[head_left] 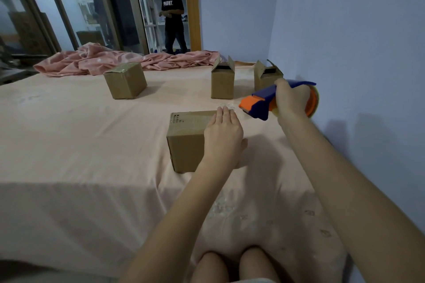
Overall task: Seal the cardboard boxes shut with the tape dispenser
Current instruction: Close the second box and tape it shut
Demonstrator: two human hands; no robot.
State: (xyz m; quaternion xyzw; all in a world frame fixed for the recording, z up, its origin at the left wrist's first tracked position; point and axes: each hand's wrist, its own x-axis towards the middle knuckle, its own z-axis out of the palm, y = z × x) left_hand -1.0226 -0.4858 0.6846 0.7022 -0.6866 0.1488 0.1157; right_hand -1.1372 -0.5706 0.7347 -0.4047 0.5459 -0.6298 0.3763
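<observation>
left hand (222, 135) flat atop nearest box (186, 142)

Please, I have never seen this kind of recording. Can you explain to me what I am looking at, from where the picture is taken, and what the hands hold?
There is no machine. A person wears a camera on the head, looking down at their own arms. The left hand lies flat on the nearest box, which is closed. The right hand holds a blue and orange tape dispenser above the bed. Farther away stand a closed box and two open boxes, with a pink blanket behind them.
</observation>
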